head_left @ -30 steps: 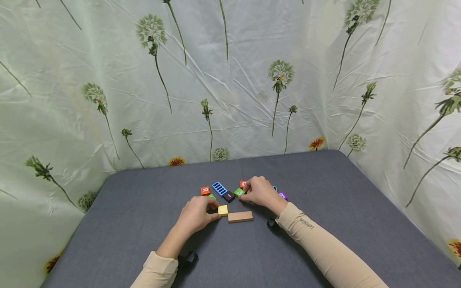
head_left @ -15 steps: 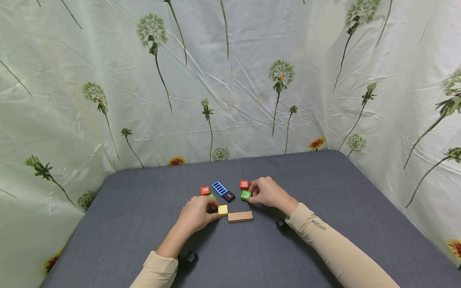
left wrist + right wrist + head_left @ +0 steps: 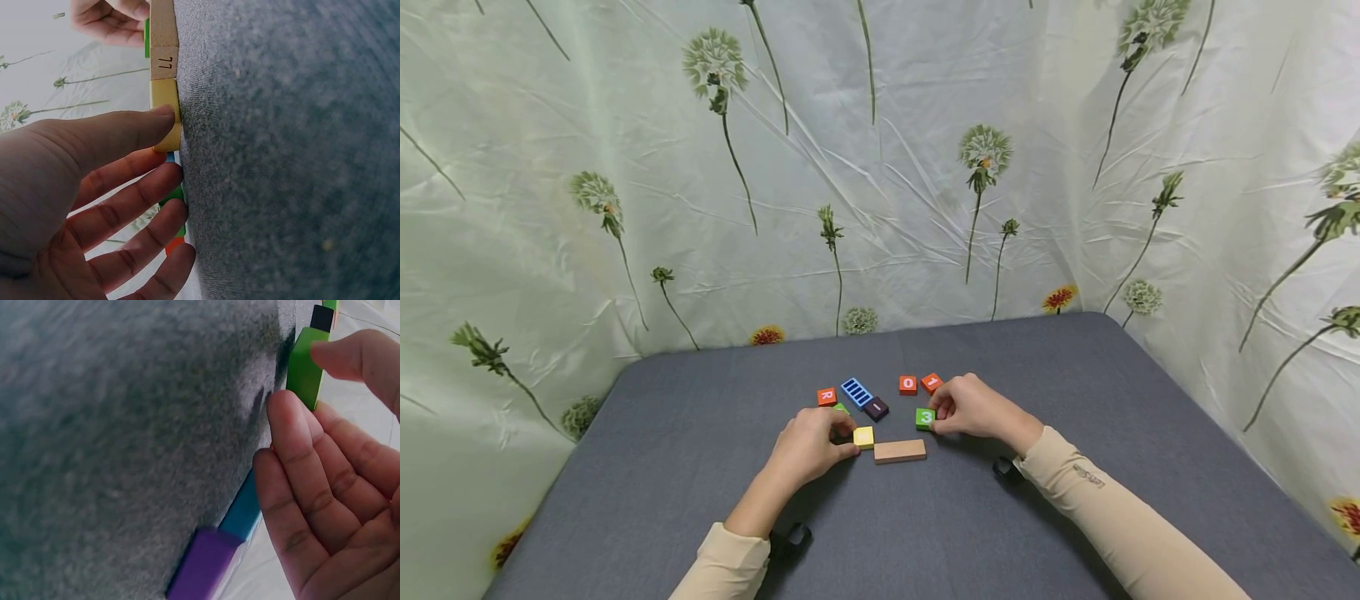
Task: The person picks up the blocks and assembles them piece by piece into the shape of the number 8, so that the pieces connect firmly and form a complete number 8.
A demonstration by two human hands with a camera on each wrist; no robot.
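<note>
Nearest my head camera, the dark grey tabletop (image 3: 880, 542), cloth-like with a fine weave, spreads between two beige sleeves (image 3: 726, 562). The left hand (image 3: 811, 442) has thumb and index finger closed on the yellow block (image 3: 863, 438), its other fingers loosely curved. That block lies flat, its top marking too faint for me to read, and its right side meets the long wooden block (image 3: 899, 452), which is bare and pale brown. Slightly farther out, the right hand (image 3: 973, 406) pinches the green block (image 3: 925, 419), a bright little square with a white 3 on top and green sides; I can't tell whether it rests on the tabletop or is just raised. Beyond, I see the black block (image 3: 876, 408) against the blue striped block (image 3: 857, 392), with the red R block (image 3: 827, 397) to their left and the red 0 block (image 3: 907, 385) and red 1 block (image 3: 932, 383) to their right. Behind the far edge hangs pale, creased fabric (image 3: 910, 208) printed with dandelion heads and a few red-and-yellow flowers.
</note>
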